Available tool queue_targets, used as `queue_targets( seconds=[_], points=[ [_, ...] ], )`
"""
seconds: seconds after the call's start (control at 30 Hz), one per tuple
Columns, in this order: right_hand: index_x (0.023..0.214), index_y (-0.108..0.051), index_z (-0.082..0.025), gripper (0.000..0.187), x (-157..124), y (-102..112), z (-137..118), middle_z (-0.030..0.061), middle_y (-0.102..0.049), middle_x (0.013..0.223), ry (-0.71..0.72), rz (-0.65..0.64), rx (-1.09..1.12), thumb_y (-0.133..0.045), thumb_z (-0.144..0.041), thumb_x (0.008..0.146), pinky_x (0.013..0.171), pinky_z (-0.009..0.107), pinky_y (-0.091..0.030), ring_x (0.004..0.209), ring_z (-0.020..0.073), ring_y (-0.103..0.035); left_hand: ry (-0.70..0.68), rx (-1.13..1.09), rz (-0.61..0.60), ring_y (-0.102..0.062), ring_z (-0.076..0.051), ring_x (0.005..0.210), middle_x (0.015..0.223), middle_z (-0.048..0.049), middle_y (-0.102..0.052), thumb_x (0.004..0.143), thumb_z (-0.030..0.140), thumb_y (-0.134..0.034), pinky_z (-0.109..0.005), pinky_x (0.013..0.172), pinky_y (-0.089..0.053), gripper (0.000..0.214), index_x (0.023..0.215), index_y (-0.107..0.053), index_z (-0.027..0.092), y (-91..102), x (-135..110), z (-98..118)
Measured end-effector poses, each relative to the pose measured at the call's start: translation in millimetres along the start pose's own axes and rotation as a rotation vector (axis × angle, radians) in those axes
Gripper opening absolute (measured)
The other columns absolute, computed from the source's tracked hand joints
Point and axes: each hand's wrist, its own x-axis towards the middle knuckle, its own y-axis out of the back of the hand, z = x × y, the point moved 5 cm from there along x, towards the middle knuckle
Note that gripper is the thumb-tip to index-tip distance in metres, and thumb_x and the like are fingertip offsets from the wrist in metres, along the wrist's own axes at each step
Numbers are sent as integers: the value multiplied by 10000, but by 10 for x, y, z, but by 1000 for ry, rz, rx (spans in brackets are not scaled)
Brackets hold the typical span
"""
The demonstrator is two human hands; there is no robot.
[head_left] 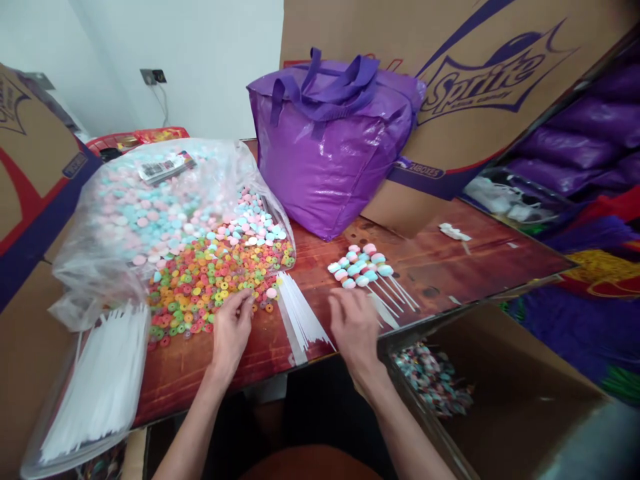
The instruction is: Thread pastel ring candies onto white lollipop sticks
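Note:
My left hand [233, 330] hovers at the near edge of a spread of colourful gummy rings [200, 287]. Its thumb and fingertips are pressed together; whatever is between them is too small to tell. My right hand [355, 323] is over the table between a fan of white sticks [303, 313] and a group of marshmallow skewers [360, 267]. The right fingers are bent and slightly apart, a little blurred, with nothing visible in them. The skewers carry pink, white and blue marshmallows, their sticks pointing towards me. A loose pink marshmallow [271, 293] lies by the rings.
A clear bag of pastel marshmallows [165, 200] lies open behind the rings. More white sticks [97, 380] fill a plastic bag at left. A purple bag [330, 147] and cardboard boxes [490, 87] stand behind. Below right, an open box [525, 387] contains wrapped pieces.

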Motion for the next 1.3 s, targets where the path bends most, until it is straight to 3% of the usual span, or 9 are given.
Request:
queue_targets(
  seconds=[0.13,0.3,0.5,0.6,0.7,0.8,0.9,1.07,1.3],
  points=[
    [943,-647,-173,174,-135,-251,-484,90,-634,868,107,-197,-25,-494,-241,988,754,339,-385,803,239,-549,-222,337,-193,-658,-211,855,1002,-89,-678,968,220,-480,-309,755,-515,243,1027,-715,205,-250,152,279],
    [820,-591,-174,215,-220,-443,-614,94,-602,767,93,-214,-202,-442,-79,943,686,330,-350,715,235,-549,-246,756,-413,-634,-235,864,1049,-112,-598,942,112,-438,-302,674,-480,268,1051,-664,206,-523,194,296],
    [808,-550,-191,258,-141,-449,-542,48,-633,687,36,-261,-78,-401,-200,1019,607,293,-320,628,190,-585,-240,595,-315,-598,-217,777,932,-79,-595,960,187,-432,-304,673,-462,154,984,-584,197,-362,276,195],
    [833,-542,-195,312,-121,-410,-484,33,-633,660,-31,-245,45,-332,-268,1052,578,277,-313,598,185,-595,-262,508,-155,-591,-231,809,938,-90,-611,936,185,-452,-322,730,-465,186,1049,-600,180,-236,590,229],
    [885,-549,-190,311,-119,-386,-450,42,-654,693,-80,-213,170,-302,-281,1052,570,268,-326,604,189,-612,-277,540,-68,-584,-260,885,958,-112,-614,901,167,-468,-346,811,-456,234,1040,-657,162,-237,1090,291],
    [888,-549,-191,294,-118,-377,-445,51,-666,722,-86,-180,237,-314,-278,1043,595,269,-361,625,196,-623,-209,625,-143,-571,-253,843,878,-118,-599,868,128,-463,-330,788,-436,221,889,-683,134,-385,1564,251],
    [890,-546,-198,274,-113,-372,-441,41,-656,716,-87,-166,275,-330,-272,1041,611,269,-385,629,192,-623,-173,661,-233,-547,-223,747,780,-103,-577,785,49,-478,-310,725,-408,202,694,-635,139,-539,1785,151],
    [923,-540,-194,203,-90,-309,-436,48,-647,777,-92,-94,399,-370,-230,1028,658,270,-434,695,185,-631,-193,664,-286,-567,-232,803,892,-104,-611,804,67,-495,-315,758,-406,169,814,-640,154,-587,1728,69],
    [960,-561,-192,161,-54,-211,-469,54,-636,843,-97,-104,635,-404,-193,994,714,265,-471,781,172,-630,-203,479,-237,-582,-216,818,976,-95,-627,783,114,-604,-321,769,-438,304,1086,-608,140,-412,1485,232]
  ],
)
